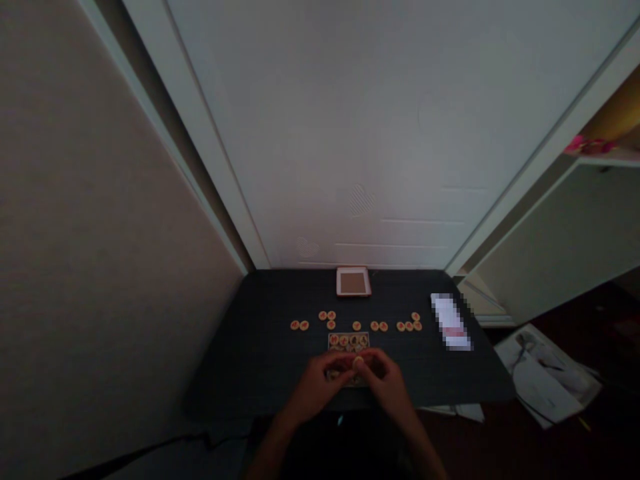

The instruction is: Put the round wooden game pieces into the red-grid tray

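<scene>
My left hand (321,380) and my right hand (386,377) meet above an open box (329,338) of round Chinese chess pieces. Between the right thumb and fingers is a pale round Chinese chess piece (358,361). The left fingers are curled with the thumb bent in close to the same piece; what they pinch, if anything, is hidden. Pieces with red or dark marks, such as this Chinese chess piece (344,340), fill the box's far row. My hands cover much of its near part. Beyond the box lie red-marked pieces in small groups, among them a single piece (357,326).
A shallow box lid or tray (353,296) lies at the back of the dark table (260,367), against the white panel (350,133). A blurred-out phone-like item (451,322) is at the right. White papers or packaging (547,377) lie beyond the table's right edge.
</scene>
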### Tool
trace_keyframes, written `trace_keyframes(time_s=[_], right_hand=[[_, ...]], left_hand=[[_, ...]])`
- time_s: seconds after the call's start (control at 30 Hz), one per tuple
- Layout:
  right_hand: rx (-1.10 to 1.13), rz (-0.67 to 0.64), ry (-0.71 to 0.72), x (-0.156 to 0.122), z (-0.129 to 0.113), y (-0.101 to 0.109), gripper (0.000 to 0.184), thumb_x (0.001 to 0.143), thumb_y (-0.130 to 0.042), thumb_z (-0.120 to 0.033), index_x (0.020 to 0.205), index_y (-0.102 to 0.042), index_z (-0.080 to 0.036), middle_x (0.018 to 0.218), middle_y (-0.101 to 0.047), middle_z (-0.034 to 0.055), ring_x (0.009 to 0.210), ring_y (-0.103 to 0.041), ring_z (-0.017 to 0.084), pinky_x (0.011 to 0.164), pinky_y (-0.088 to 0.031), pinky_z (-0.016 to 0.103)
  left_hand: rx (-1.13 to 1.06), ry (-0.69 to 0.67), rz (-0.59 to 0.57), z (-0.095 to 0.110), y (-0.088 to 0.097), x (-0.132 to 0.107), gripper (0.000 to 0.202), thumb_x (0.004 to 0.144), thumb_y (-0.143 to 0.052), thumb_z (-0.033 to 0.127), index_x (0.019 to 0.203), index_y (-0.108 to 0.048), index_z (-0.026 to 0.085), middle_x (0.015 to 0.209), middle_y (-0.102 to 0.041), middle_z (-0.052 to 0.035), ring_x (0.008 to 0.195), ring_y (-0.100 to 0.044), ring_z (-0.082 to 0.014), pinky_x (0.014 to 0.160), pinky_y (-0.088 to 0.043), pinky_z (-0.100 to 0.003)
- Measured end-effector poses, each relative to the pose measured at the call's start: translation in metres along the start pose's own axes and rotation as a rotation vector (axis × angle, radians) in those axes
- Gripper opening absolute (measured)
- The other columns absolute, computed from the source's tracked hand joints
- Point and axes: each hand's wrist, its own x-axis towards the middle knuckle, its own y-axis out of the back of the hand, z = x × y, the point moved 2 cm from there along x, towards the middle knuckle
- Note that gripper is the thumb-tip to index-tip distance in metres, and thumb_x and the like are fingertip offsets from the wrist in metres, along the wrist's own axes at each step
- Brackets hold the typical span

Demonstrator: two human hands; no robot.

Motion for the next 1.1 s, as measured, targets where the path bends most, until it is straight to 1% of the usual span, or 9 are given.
trace_keyframes(time_s=[0.13, 0.23, 0.37, 0.5, 0.67, 0.8, 0.9, 1.03, 1.1], right_hand=[[0.045, 0.012, -0.014, 0.0, 0.003, 0.006, 0.04, 0.084, -0.069, -0.054, 0.108, -0.07, -0.022, 0.101, -0.075, 0.008, 0.091, -0.069, 0.026, 0.08, -0.055, 0.035], [0.019, 0.011, -0.006, 0.0, 0.004, 0.01, 0.041, 0.085, -0.066, -0.056, 0.107, -0.071, -0.022, 0.102, -0.074, 0.0089, 0.092, -0.07, 0.027, 0.081, -0.055, 0.037], [-0.025, 0.026, 0.036, 0.001, 0.006, 0.014, 0.04, 0.084, -0.067, -0.056, 0.105, -0.072, -0.022, 0.1, -0.072, 0.0086, 0.092, -0.069, 0.027, 0.079, -0.056, 0.037], [-0.081, 0.063, 0.096, 0.003, 0.005, 0.013, 0.036, 0.081, -0.071, -0.053, 0.099, -0.073, -0.022, 0.095, -0.068, 0.0059, 0.084, -0.067, 0.022, 0.073, -0.056, 0.032], [-0.084, 0.079, 0.077, 0.004, 0.004, 0.009, 0.033, 0.078, -0.075, -0.052, 0.089, -0.07, -0.02, 0.083, -0.065, 0.0028, 0.076, -0.065, 0.02, 0.068, -0.055, 0.028], [-0.057, 0.097, 0.046, 0.007, 0.009, 0.012, 0.034, 0.076, -0.077, -0.052, 0.086, -0.068, -0.02, 0.078, -0.066, 0.0018, 0.074, -0.064, 0.02, 0.067, -0.053, 0.028], [-0.047, 0.122, 0.023, 0.009, 0.011, 0.017, 0.037, 0.075, -0.076, -0.054, 0.089, -0.07, -0.02, 0.081, -0.069, 0.0033, 0.077, -0.066, 0.021, 0.067, -0.054, 0.029], [-0.032, 0.169, 0.022, 0.009, 0.008, 0.024, 0.041, 0.078, -0.073, -0.057, 0.095, -0.073, -0.02, 0.091, -0.073, 0.0072, 0.088, -0.07, 0.026, 0.078, -0.056, 0.035], [-0.046, 0.19, 0.021, 0.009, 0.006, 0.027, 0.042, 0.08, -0.071, -0.058, 0.098, -0.074, -0.02, 0.093, -0.074, 0.0083, 0.088, -0.07, 0.027, 0.078, -0.056, 0.037]], left_hand=[[0.092, 0.012, 0.075, -0.005, 0.013, -0.001, 0.022, 0.085, -0.069, 0.035, 0.101, -0.076, 0.023, 0.1, -0.079, -0.0043, 0.091, -0.072, -0.0212, 0.087, -0.057, -0.032], [0.143, 0.027, 0.157, -0.018, 0.026, -0.003, 0.023, 0.086, -0.066, 0.038, 0.101, -0.076, 0.023, 0.102, -0.078, -0.0047, 0.093, -0.072, -0.0221, 0.089, -0.057, -0.034], [0.254, 0.003, 0.188, -0.034, 0.036, -0.012, 0.021, 0.088, -0.063, 0.039, 0.098, -0.076, 0.024, 0.097, -0.077, -0.0044, 0.089, -0.071, -0.0219, 0.085, -0.057, -0.035], [0.337, -0.04, 0.183, -0.047, 0.034, -0.021, 0.018, 0.088, -0.064, 0.037, 0.097, -0.075, 0.025, 0.092, -0.075, -0.0041, 0.084, -0.07, -0.0211, 0.081, -0.056, -0.033], [0.408, -0.073, 0.233, -0.06, 0.025, -0.023, 0.016, 0.09, -0.062, 0.034, 0.099, -0.073, 0.026, 0.093, -0.074, -0.0039, 0.087, -0.069, -0.0214, 0.083, -0.055, -0.033], [0.432, -0.1, 0.227, -0.063, 0.022, -0.022, 0.016, 0.093, -0.06, 0.033, 0.099, -0.072, 0.026, 0.096, -0.073, -0.0038, 0.091, -0.068, -0.0213, 0.087, -0.054, -0.034], [0.43, -0.111, 0.214, -0.063, 0.023, -0.022, 0.016, 0.094, -0.058, 0.033, 0.098, -0.072, 0.026, 0.096, -0.073, -0.0035, 0.092, -0.068, -0.021, 0.088, -0.053, -0.035], [0.418, -0.107, 0.22, -0.063, 0.023, -0.022, 0.017, 0.094, -0.058, 0.033, 0.098, -0.072, 0.026, 0.096, -0.073, -0.0037, 0.092, -0.068, -0.0213, 0.088, -0.053, -0.035], [0.42, -0.093, 0.212, -0.063, 0.023, -0.022, 0.018, 0.094, -0.058, 0.035, 0.1, -0.072, 0.026, 0.096, -0.073, -0.0042, 0.092, -0.068, -0.0217, 0.088, -0.054, -0.035]])
